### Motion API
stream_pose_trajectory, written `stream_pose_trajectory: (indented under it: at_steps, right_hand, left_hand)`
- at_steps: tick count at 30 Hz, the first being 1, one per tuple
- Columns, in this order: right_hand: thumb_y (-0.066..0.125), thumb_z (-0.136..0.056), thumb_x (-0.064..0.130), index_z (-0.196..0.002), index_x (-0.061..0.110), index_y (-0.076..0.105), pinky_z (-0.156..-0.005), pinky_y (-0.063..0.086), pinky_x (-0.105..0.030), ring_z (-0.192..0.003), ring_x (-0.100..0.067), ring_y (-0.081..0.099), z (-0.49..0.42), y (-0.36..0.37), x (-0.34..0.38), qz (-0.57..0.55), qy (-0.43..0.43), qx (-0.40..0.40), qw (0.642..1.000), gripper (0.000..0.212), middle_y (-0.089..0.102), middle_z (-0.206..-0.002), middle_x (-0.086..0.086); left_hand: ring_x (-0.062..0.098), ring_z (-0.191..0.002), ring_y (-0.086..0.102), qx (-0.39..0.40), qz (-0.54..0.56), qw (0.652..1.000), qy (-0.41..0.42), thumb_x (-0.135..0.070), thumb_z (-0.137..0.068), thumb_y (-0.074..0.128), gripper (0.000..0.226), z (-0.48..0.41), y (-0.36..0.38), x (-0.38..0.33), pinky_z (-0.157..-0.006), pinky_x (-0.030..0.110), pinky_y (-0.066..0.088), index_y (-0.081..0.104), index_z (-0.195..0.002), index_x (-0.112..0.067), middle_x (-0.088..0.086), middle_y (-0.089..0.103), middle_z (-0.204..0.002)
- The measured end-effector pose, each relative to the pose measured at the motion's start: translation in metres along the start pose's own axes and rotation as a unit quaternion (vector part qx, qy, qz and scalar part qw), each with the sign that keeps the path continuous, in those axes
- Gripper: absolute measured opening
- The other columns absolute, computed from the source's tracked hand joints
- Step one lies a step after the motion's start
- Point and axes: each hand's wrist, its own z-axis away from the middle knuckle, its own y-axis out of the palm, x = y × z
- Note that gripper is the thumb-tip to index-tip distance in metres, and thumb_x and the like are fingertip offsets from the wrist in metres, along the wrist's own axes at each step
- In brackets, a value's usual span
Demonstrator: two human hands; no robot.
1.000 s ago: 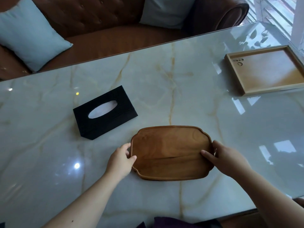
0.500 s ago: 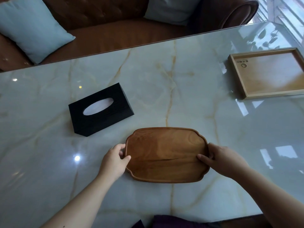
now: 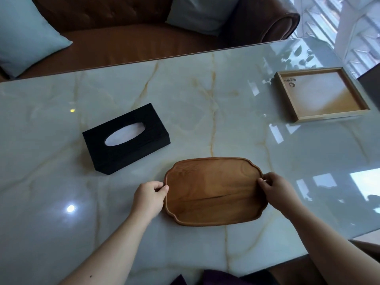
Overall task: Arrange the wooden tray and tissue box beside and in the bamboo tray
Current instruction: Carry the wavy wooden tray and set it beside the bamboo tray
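Head camera: a person grips a scalloped wooden tray (image 3: 216, 192) by its two short ends on a glossy marble table (image 3: 205, 99), near the table's front edge and a little right of centre. The left hand (image 3: 149, 197) is curled around the tray's left rim, thumb on top and fingers tucked against the outside; the right hand (image 3: 276, 189) pinches the right rim in the same way, thumb inside the lip. Both hands are closed on the tray, which appears to sit flat on the table.

The black tissue box (image 3: 126, 138), its oval slot showing white tissue, lies at an angle toward the left side of the table, just behind and left of the wooden tray and clear of both hands. The bamboo tray (image 3: 296, 112), a shallow rectangular frame with a small printed mark in one corner, rests empty near the table's far right edge, well apart from the other two things. A brown leather sofa (image 3: 144, 38) with pale blue cushions runs behind the table's far edge.

The step in hand looks to be carrying the wooden tray over beside the bamboo tray. Done well, that means lifting it level with an even grip at both ends instead of dragging it over the polished stone, then setting it down squarely alongside the bamboo frame without knocking it toward the table's edge.
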Motion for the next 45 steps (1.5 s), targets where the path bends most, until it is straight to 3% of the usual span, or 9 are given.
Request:
stream_pose_trajectory:
  at_steps: [4, 8, 14, 16, 17, 19, 23, 38, 45]
  right_hand:
    - [0.054, -0.094, 0.022, -0.103, 0.010, 0.062, -0.059, 0.044, -0.032, -0.076, -0.022, 0.061, 0.010, 0.004, -0.003, -0.096, 0.026, -0.024, 0.995, 0.017, 0.067, -0.089, -0.008]
    - [0.054, -0.094, 0.020, -0.100, 0.011, 0.063, -0.060, 0.046, -0.033, -0.075, -0.024, 0.063, 0.016, -0.004, -0.015, -0.154, 0.021, -0.050, 0.987, 0.014, 0.067, -0.085, -0.007]
    - [0.053, -0.094, 0.018, -0.099, 0.016, 0.066, -0.060, 0.048, -0.035, -0.077, -0.025, 0.064, -0.004, -0.048, -0.052, -0.206, 0.009, -0.081, 0.975, 0.014, 0.068, -0.089, -0.007]
    - [0.053, -0.094, 0.019, -0.098, 0.018, 0.067, -0.063, 0.049, -0.037, -0.077, -0.026, 0.065, -0.018, -0.070, -0.066, -0.216, 0.012, -0.081, 0.973, 0.014, 0.068, -0.089, -0.006]
    - [0.053, -0.094, 0.019, -0.097, 0.019, 0.066, -0.064, 0.050, -0.038, -0.078, -0.026, 0.065, -0.024, -0.082, -0.074, -0.218, 0.015, -0.081, 0.972, 0.014, 0.068, -0.088, -0.007]
    - [0.053, -0.094, 0.019, -0.098, 0.018, 0.066, -0.063, 0.049, -0.036, -0.079, -0.023, 0.064, -0.040, -0.107, -0.091, -0.218, 0.017, -0.078, 0.973, 0.014, 0.068, -0.090, -0.007]
    - [0.054, -0.094, 0.023, -0.106, 0.018, 0.067, -0.063, 0.051, -0.036, -0.080, -0.020, 0.065, -0.076, -0.162, -0.127, -0.212, 0.025, -0.088, 0.973, 0.018, 0.068, -0.094, -0.004]
    - [0.054, -0.092, 0.030, -0.117, 0.021, 0.065, -0.082, 0.055, -0.050, -0.094, -0.029, 0.063, -0.166, -0.275, -0.229, -0.187, 0.075, -0.137, 0.970, 0.029, 0.067, -0.106, -0.008]
    - [0.052, -0.094, 0.026, -0.120, 0.016, 0.064, -0.086, 0.054, -0.049, -0.094, -0.029, 0.063, -0.190, -0.296, -0.245, -0.175, 0.079, -0.135, 0.972, 0.030, 0.067, -0.106, -0.010]
  left_hand:
    - [0.019, -0.059, 0.044, 0.026, 0.002, 0.999, 0.020, -0.032, -0.080, 0.061, 0.031, 0.001, -0.005, 0.001, -0.060, 0.032, 0.037, 0.063, -0.062, -0.007, 0.003, 0.050, -0.059]
    - [0.019, -0.062, 0.058, 0.021, 0.024, 0.999, 0.030, -0.032, -0.079, 0.063, 0.025, 0.004, -0.004, -0.013, -0.068, 0.043, 0.055, 0.074, -0.079, -0.010, 0.006, 0.067, -0.064]
    - [0.021, -0.055, 0.054, 0.057, -0.005, 0.997, 0.052, -0.053, -0.069, 0.052, 0.029, 0.013, 0.035, -0.058, -0.073, 0.056, 0.055, 0.056, -0.060, -0.026, 0.007, 0.059, -0.060]
    - [0.031, -0.067, 0.068, 0.055, 0.021, 0.997, 0.048, -0.051, -0.069, 0.055, 0.038, 0.020, 0.056, -0.081, -0.077, 0.056, 0.057, 0.040, -0.066, -0.016, 0.011, 0.072, -0.070]
    - [0.029, -0.076, 0.072, 0.060, 0.035, 0.997, 0.041, -0.046, -0.072, 0.059, 0.037, 0.022, 0.068, -0.091, -0.079, 0.054, 0.058, 0.068, -0.078, -0.011, 0.007, 0.076, -0.076]
    - [0.024, -0.082, 0.074, 0.058, 0.063, 0.996, 0.031, -0.030, -0.080, 0.064, 0.014, 0.032, 0.094, -0.116, -0.081, 0.050, 0.058, 0.076, -0.084, -0.023, 0.000, 0.079, -0.080]
    - [0.027, -0.077, 0.074, 0.082, 0.131, 0.988, -0.003, -0.008, -0.086, 0.063, 0.021, 0.042, 0.155, -0.163, -0.069, 0.039, 0.061, 0.077, -0.073, -0.017, 0.011, 0.077, -0.078]
    - [0.031, -0.089, 0.069, 0.155, 0.109, 0.981, -0.046, -0.006, -0.086, 0.062, 0.014, 0.022, 0.319, -0.256, -0.074, 0.046, 0.060, 0.063, -0.098, 0.002, 0.021, 0.067, -0.101]
    - [0.037, -0.091, 0.069, 0.167, 0.082, 0.980, -0.063, -0.007, -0.086, 0.062, 0.014, 0.021, 0.356, -0.270, -0.061, 0.036, 0.059, 0.061, -0.096, 0.003, 0.024, 0.067, -0.104]
